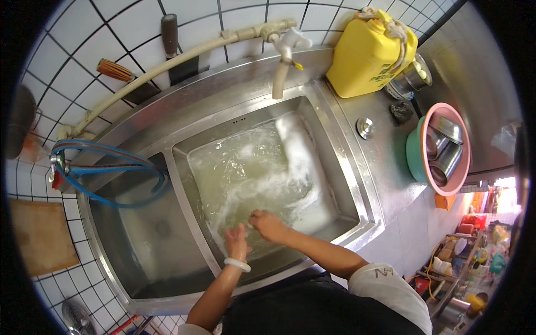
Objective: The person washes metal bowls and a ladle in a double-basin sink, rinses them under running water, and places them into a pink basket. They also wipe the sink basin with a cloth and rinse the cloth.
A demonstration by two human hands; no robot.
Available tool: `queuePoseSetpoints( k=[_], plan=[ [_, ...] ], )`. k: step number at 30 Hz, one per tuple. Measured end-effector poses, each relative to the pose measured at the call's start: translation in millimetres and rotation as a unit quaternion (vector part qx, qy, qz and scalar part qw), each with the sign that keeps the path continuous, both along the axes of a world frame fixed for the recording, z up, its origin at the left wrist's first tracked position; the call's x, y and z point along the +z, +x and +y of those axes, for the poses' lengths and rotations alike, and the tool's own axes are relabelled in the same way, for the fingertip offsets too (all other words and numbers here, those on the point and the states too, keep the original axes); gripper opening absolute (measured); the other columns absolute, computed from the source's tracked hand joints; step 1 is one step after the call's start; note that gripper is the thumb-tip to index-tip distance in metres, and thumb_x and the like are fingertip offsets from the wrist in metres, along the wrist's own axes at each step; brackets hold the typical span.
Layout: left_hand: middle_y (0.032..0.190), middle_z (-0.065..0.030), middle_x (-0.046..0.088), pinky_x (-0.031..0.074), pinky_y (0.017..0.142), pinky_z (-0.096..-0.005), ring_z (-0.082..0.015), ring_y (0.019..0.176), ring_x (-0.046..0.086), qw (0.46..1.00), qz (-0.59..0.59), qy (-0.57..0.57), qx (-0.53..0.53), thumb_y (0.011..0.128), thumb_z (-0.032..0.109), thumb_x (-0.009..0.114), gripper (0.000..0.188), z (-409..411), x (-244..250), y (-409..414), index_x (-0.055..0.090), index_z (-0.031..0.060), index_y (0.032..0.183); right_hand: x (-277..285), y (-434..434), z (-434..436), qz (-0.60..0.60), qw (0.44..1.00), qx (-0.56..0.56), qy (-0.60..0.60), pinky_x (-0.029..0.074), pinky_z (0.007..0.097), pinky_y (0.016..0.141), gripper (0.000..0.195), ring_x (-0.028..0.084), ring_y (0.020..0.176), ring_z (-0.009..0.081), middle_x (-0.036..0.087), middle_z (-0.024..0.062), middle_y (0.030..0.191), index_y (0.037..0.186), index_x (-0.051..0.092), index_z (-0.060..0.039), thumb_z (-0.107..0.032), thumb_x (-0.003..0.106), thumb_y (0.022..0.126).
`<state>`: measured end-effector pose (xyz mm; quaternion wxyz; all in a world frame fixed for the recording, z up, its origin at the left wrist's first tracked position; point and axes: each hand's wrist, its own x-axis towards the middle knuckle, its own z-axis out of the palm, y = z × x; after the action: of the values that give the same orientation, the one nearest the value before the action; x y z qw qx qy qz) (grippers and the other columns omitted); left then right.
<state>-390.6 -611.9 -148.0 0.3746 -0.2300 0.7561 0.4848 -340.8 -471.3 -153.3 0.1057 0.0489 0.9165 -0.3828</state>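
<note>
Both hands are over the near part of the right basin of a stainless steel double sink [184, 205], which holds cloudy, foamy water [247, 167]. My left hand [237, 243], with a white bangle at the wrist, is at the water with its fingers apart and no object seen in it. Just to its right, my right hand [266, 225] is curled, and something small and pale shows at its fingers; whether it is foam or an object I cannot tell. A pale hose spout hangs below the white tap [289, 42] at the far rim.
At left, a blue hose [121, 205] loops over the other basin [155, 247]. Cleavers hang behind the wall pipe [188, 54]. On the right counter are a yellow jerrycan [364, 54], a sink strainer [366, 128], a scouring pad [400, 112] and a basin [414, 155] of metal containers.
</note>
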Motion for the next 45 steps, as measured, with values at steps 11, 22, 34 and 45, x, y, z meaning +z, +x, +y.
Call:
queuePoseSetpoints(
  k=[11,22,34,45],
  plan=[
    [0.089,-0.0120,0.057,0.046,0.056,-0.0330,-0.0227,0.061,0.055,0.873,-0.308,0.312,0.216,0.082,0.047,0.054,0.048,29.0,-53.1,-0.8,0.050,0.0057,0.106,82.4,19.0,36.5,0.066,0.972,0.140,-0.174,0.045,0.0334,0.060,0.020,0.057,0.070,0.0223,0.059,0.0099,0.077,0.089,0.056,-0.0053,-0.002,0.058,0.070],
    [0.111,-0.0135,0.050,0.048,0.057,-0.0345,-0.0218,0.093,0.054,0.691,-0.234,0.634,0.258,0.083,0.038,0.049,0.047,72.6,51.7,-0.4,0.048,0.0025,0.113,1.3,-38.2,1.3,0.089,0.427,-0.185,-0.881,0.047,0.0382,0.076,0.039,0.051,0.092,0.0275,0.049,0.0080,0.106,0.105,0.047,-0.0099,-0.045,0.047,0.086],
    [0.069,-0.0088,0.052,0.043,0.047,-0.0284,-0.0192,0.057,0.050,0.976,-0.130,0.170,-0.043,0.075,0.016,0.061,0.025,46.3,-48.1,-17.0,0.051,0.0046,0.094,-73.2,-85.4,13.5,-0.158,0.887,-0.098,-0.422,0.042,0.0258,0.059,0.019,0.050,0.067,0.0108,0.052,0.0000,0.068,0.073,0.052,-0.0061,-0.012,0.070,0.071],
    [0.123,-0.0198,0.036,0.030,0.092,-0.0491,-0.0409,0.110,0.037,0.743,0.538,-0.204,-0.342,0.064,0.015,0.066,0.025,-45.1,30.4,-57.7,0.056,0.0001,0.081,-205.8,48.4,165.4,-0.272,0.844,-0.447,0.119,0.039,0.0389,0.089,0.051,0.046,0.106,0.0279,0.046,0.0165,0.120,0.122,0.043,-0.0036,-0.031,0.056,0.081]
  ],
)
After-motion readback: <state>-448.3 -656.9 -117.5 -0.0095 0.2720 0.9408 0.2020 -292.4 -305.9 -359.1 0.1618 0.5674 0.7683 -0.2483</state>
